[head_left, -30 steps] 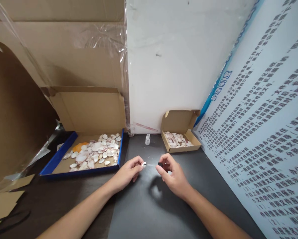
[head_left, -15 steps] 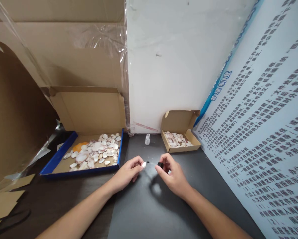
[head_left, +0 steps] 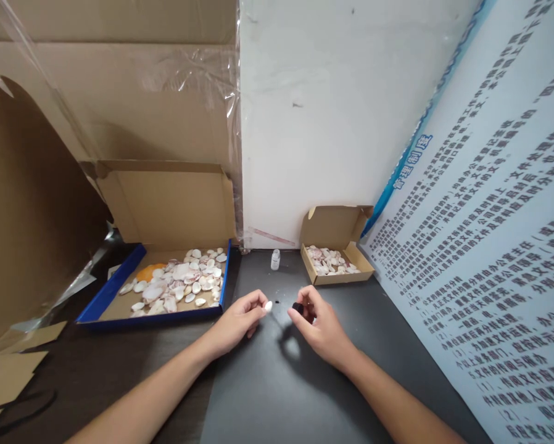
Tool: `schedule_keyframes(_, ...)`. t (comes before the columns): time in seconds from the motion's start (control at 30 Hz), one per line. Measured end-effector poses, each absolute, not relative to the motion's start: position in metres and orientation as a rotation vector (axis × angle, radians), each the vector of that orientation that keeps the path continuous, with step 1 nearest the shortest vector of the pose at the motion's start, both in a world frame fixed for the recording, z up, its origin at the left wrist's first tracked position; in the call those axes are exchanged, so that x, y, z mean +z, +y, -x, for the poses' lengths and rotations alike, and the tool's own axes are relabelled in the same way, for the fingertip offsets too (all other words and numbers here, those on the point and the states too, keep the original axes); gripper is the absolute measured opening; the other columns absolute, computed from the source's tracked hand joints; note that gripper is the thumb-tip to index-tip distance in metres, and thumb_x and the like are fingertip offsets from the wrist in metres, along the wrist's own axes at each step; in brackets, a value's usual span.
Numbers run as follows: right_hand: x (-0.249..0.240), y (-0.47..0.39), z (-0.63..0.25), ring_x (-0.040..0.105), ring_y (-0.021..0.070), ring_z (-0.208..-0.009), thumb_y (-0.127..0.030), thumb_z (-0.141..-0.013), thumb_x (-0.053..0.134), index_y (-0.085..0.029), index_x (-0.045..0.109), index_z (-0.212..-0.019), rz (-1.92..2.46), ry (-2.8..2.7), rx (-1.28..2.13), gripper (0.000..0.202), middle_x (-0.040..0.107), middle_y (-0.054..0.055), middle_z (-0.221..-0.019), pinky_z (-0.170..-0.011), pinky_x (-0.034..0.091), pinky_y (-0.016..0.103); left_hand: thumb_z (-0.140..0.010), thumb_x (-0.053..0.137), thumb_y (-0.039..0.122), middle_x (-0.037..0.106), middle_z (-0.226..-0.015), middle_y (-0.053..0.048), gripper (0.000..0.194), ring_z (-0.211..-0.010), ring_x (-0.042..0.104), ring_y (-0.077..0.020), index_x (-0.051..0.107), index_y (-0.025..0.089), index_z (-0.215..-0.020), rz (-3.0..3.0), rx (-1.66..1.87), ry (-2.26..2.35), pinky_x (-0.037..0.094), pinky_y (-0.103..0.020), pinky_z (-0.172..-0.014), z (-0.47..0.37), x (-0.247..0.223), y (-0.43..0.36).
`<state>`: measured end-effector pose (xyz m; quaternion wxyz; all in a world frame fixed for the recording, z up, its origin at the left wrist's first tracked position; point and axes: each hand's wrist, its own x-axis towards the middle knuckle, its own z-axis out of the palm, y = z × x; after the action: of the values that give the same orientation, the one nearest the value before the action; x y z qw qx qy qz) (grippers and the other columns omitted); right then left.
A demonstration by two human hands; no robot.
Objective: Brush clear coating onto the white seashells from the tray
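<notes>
Between the thumb and fingertips of my left hand (head_left: 240, 320) is a small white shell (head_left: 268, 306). My right hand (head_left: 322, 325) pinches a small black cap (head_left: 298, 307), a short way to the right of the shell and not touching it. Beyond both hands a small clear bottle with a white label (head_left: 275, 260) stands upright on the dark grey mat (head_left: 258, 394). A tiny black piece (head_left: 277, 302) lies on the mat between my hands.
At the left, an open blue-edged box (head_left: 154, 322) holds several shells and something orange. A smaller open cardboard box (head_left: 344, 279) with several shells is at the back right. Cardboard panels, a white wall and a printed poster (head_left: 480, 246) surround the table.
The view has shifted very slightly. Both hands keep their grips and have hardly moved.
</notes>
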<state>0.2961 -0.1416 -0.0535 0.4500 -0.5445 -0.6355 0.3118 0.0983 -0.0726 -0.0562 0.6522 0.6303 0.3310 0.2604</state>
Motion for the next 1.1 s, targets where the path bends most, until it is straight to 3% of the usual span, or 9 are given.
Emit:
schedule_keyframes(0.83, -0.0475, -0.1438, -0.2940, 0.044, 0.0111, -0.056, -0.032, -0.088, 0.057, -0.022, 0.046, -0.091, 1.331, -1.561, 0.736, 0.016, 0.044, -0.006, -0.066, -0.054, 0.035, 0.022, -0.084, 0.055, 0.048, 0.036, -0.063, 0.008, 0.031, -0.048, 0.033, -0.0061, 0.047, 0.018, -0.081, -1.513, 0.591, 0.748, 0.029, -0.018, -0.044, -0.0986, -0.0591, -0.0725)
schedule_keyframes(1.1, -0.0446, -0.1457, -0.2932, 0.045, 0.0105, -0.056, -0.031, -0.088, 0.057, -0.021, 0.047, -0.091, 1.349, -1.566, 0.719, 0.015, 0.045, -0.006, -0.065, -0.054, 0.036, 0.022, -0.082, 0.057, 0.043, 0.038, -0.063, 0.008, 0.027, -0.048, 0.034, -0.0058, 0.046, 0.019, -0.080, -1.506, 0.589, 0.739, 0.032, -0.017, -0.043, -0.0985, -0.0577, -0.0749)
